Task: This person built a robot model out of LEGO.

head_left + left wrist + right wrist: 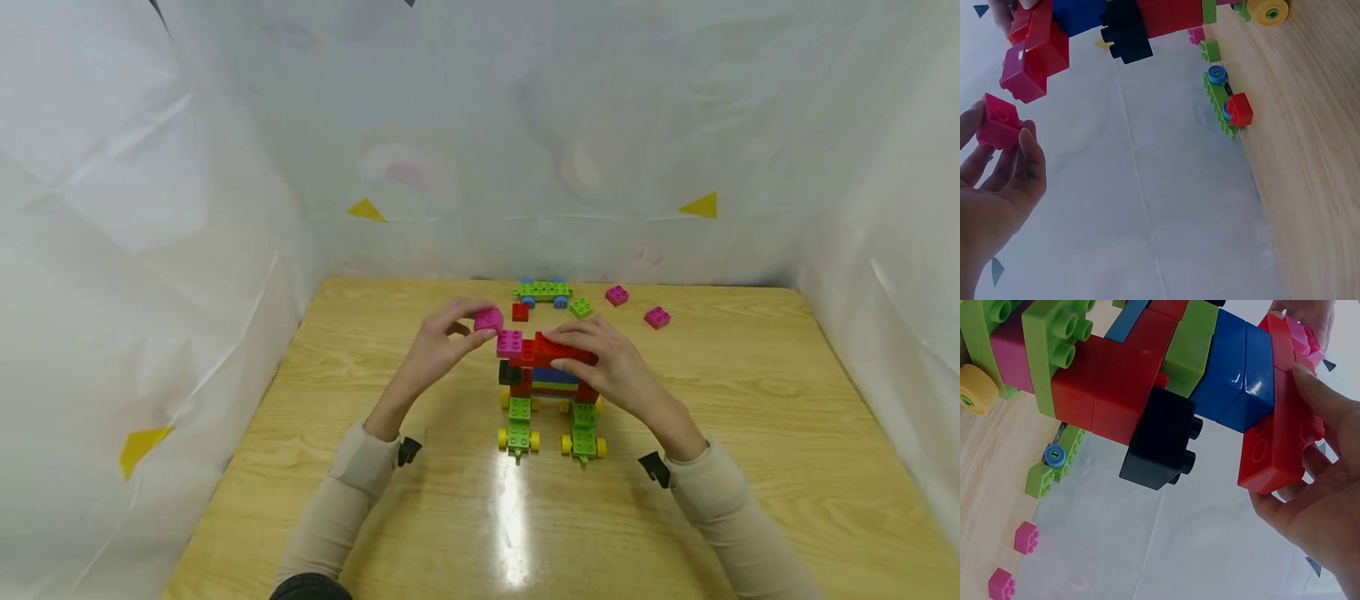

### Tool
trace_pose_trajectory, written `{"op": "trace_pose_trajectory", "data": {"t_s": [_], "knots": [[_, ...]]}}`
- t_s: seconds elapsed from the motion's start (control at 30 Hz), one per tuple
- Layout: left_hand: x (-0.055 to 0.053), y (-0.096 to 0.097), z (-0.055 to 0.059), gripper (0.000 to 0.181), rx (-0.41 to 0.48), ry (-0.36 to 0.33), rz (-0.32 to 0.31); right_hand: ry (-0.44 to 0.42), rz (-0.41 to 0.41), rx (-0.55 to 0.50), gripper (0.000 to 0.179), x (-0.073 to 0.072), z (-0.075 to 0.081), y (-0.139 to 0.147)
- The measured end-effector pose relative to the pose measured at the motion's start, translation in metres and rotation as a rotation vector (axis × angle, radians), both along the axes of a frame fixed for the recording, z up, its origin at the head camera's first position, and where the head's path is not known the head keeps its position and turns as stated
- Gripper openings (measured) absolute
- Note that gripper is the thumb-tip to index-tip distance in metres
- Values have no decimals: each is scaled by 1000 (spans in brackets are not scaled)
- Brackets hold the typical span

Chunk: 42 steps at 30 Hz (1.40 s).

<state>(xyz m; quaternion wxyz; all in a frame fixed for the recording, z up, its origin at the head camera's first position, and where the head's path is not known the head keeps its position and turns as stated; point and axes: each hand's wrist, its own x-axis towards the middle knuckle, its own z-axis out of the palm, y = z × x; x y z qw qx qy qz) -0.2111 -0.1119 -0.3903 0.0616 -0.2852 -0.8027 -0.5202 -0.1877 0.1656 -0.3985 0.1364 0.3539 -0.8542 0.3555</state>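
A pink toy brick (488,320) is pinched between the thumb and fingers of my left hand (444,343). It is held just left of another pink brick (510,342) fixed at the left end of the build's top. My right hand (611,365) grips the long red bricks (1275,440) along the top of that build. Blue bricks (1229,372) sit below them, and a black brick (1160,440) juts out from the side. Green wheeled bases (518,429) with yellow wheels carry the build on the table.
Behind the build, a green wheeled base (543,291) with blue wheels stands near the table's back edge. A red brick (520,312), a green brick (581,307) and two pink bricks (657,317) lie loose nearby. Pale sheeting (480,150) surrounds the wooden table (750,417).
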Motion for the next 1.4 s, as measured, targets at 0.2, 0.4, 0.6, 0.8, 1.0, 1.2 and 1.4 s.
{"op": "trace_pose_trajectory", "data": {"t_s": [0.2, 0.4, 0.6, 0.8, 1.0, 1.2, 1.4], "knots": [[5, 2, 4, 37, -38, 42, -37, -3, -2, 0, 39, 0, 1, 0], [6, 4, 3, 36, -53, 68, -77, 32, -6, -9, 38, -2, 0, 1], [1, 6, 1, 36, -73, 81, -88, 59, -4, -22, 38, -7, -3, 5], [-6, 9, 2, 36, -110, 151, -131, 58, -2, -17, 38, -10, -4, 6], [-10, 11, 2, 36, -156, 202, -143, 63, -4, -4, 38, -12, -4, 7], [-9, 10, 3, 36, -172, 227, -151, 49, -6, 4, 38, -12, -4, 7], [-7, 9, 5, 35, -190, 254, -145, 60, 1, -1, 38, -13, -4, 6]]}}
